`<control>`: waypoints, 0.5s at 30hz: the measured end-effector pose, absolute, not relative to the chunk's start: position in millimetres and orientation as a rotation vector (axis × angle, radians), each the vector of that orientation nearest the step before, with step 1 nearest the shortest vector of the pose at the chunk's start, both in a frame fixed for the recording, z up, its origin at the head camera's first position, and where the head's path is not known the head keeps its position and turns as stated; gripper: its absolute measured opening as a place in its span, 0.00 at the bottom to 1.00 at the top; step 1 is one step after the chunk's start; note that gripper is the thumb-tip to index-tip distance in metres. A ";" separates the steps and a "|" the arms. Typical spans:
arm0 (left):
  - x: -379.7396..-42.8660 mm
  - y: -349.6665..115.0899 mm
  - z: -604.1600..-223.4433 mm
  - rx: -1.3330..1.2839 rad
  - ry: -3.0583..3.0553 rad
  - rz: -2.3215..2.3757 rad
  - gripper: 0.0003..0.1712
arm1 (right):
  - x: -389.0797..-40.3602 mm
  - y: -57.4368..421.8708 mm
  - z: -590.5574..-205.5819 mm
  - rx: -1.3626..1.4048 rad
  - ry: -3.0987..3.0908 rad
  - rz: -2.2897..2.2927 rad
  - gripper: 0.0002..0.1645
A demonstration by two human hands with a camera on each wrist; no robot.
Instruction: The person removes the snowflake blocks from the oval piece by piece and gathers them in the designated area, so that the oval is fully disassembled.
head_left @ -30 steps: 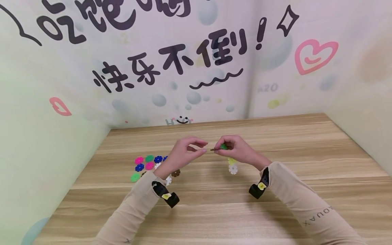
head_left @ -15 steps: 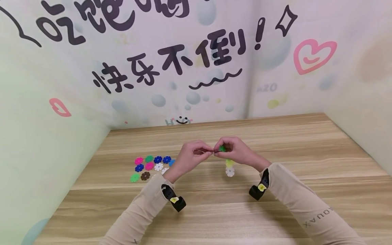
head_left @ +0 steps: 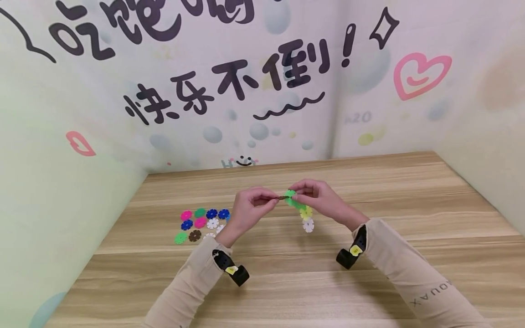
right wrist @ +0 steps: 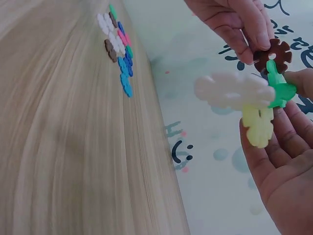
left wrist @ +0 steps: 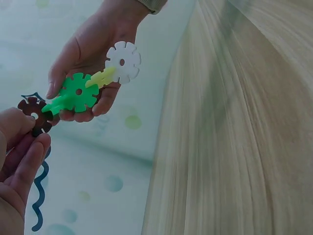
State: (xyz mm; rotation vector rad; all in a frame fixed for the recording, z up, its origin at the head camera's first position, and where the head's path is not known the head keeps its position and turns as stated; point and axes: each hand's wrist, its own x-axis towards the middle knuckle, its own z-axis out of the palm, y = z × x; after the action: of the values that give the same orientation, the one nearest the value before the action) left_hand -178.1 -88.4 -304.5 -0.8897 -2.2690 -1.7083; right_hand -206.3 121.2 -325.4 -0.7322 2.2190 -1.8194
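Observation:
Notched plastic snowflake discs are joined in a chain in the air between both hands. My left hand (head_left: 251, 207) pinches the brown disc (left wrist: 35, 115) at one end. My right hand (head_left: 324, 200) holds the green discs (head_left: 290, 196) between thumb and fingers. Beyond them the yellow disc (right wrist: 258, 126) and the white disc (left wrist: 123, 62) hang on the right-hand end. In the left wrist view, the brown disc meets an edge-on green disc; how deep their slots engage is hard to tell.
Loose discs in pink, blue, white, brown and green lie in a group on the wooden table left of the hands, including a pink disc (head_left: 200, 222) and a brown disc (head_left: 194, 235). My left forearm covers part of the group. A printed curtain (head_left: 287, 132) stands behind the table.
My left hand came right and took hold of the brown disc. My right hand's fingers shifted from the brown disc to the green discs, which now show more.

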 end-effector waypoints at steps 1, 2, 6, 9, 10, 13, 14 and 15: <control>-177.7 -88.4 -304.8 -0.882 -2.269 -1.729 0.05 | -206.2 121.2 -325.4 -0.701 2.205 -1.824 0.17; -175.0 -87.8 -302.4 -0.866 -2.280 -1.753 0.05 | -206.3 121.0 -325.4 -0.677 2.199 -1.824 0.17; -173.6 -85.8 -303.1 -0.884 -2.304 -1.780 0.06 | -206.8 121.1 -326.2 -0.662 2.202 -1.823 0.14; -173.6 -83.8 -302.9 -0.904 -2.315 -1.765 0.07 | -205.8 121.0 -325.5 -0.669 2.203 -1.829 0.12; -173.6 -83.0 -302.7 -0.905 -2.314 -1.761 0.07 | -205.4 121.0 -325.1 -0.670 2.201 -1.833 0.11; -174.1 -81.8 -302.3 -0.910 -2.311 -1.752 0.06 | -203.9 120.6 -323.2 -0.663 2.195 -1.851 0.11; -174.4 -81.7 -302.4 -0.914 -2.307 -1.748 0.06 | -203.4 120.3 -322.6 -0.659 2.196 -1.854 0.11; -174.8 -82.0 -302.5 -0.917 -2.301 -1.747 0.06 | -203.0 120.0 -321.9 -0.656 2.201 -1.856 0.10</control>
State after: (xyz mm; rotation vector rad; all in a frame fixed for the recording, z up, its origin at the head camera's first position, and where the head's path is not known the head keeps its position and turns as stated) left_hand -174.8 -82.0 -302.5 -0.9173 -2.3014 -1.7473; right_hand -203.0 120.0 -321.9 -0.6565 2.2009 -1.8565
